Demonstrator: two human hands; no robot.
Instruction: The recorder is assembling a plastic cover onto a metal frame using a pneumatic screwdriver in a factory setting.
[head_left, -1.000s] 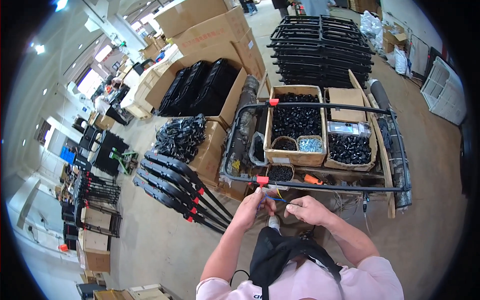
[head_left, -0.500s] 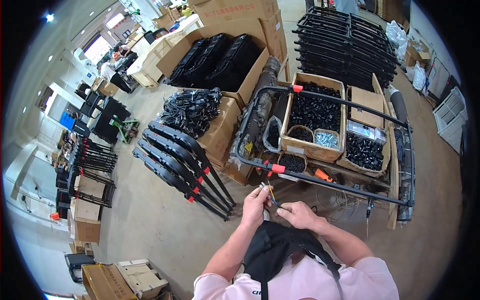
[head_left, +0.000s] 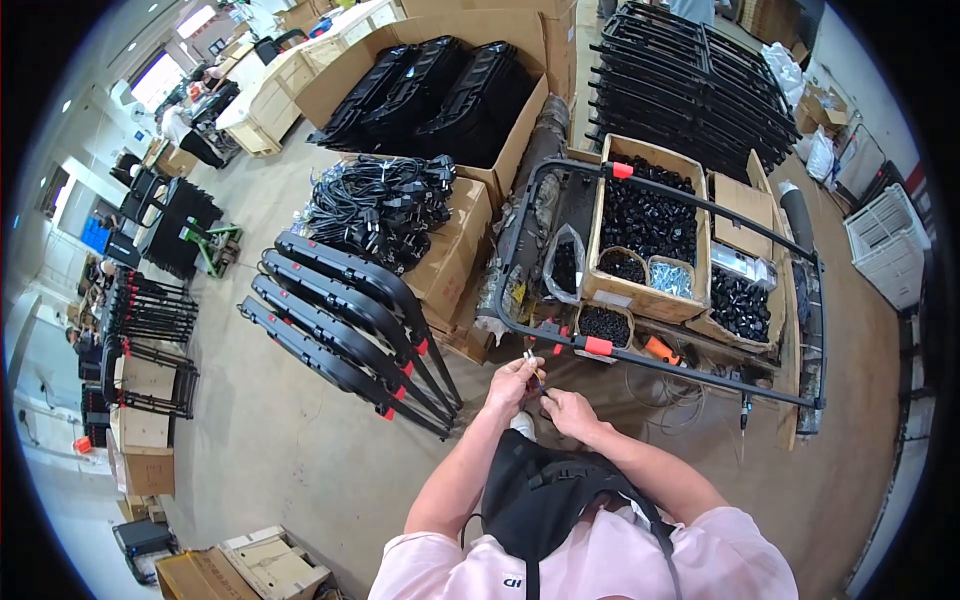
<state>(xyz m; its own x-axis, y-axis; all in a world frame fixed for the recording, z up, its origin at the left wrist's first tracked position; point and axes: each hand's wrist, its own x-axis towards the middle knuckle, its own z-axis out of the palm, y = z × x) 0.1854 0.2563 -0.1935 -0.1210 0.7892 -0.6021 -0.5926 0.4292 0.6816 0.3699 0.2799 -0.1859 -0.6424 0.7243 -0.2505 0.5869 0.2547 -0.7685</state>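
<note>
In front of my body my left hand (head_left: 513,382) pinches white wire connectors (head_left: 530,356) whose tips poke out above the fingers. Just beside and below it, my right hand (head_left: 569,413) closes on the dark end of the same electrical cable (head_left: 542,389), where a bit of blue wire shows between the hands. Beyond both hands lies a black tubular frame (head_left: 680,372) with red clips, across the bench and its boxes. A red clip (head_left: 598,346) sits on its near bar, close to my hands.
Behind the frame stand a carton of black parts (head_left: 650,215), small baskets of screws (head_left: 671,279) and an orange-handled tool (head_left: 662,350). To the left are a heap of black power cables (head_left: 375,205) on a carton and several leaning black frames (head_left: 340,320). Stacked frames (head_left: 690,85) stand far right.
My hands have drawn closer together on the cable, and less of its coloured wires shows. The view has swung slightly, shifting the bench to the right and the leaning frames to the left.
</note>
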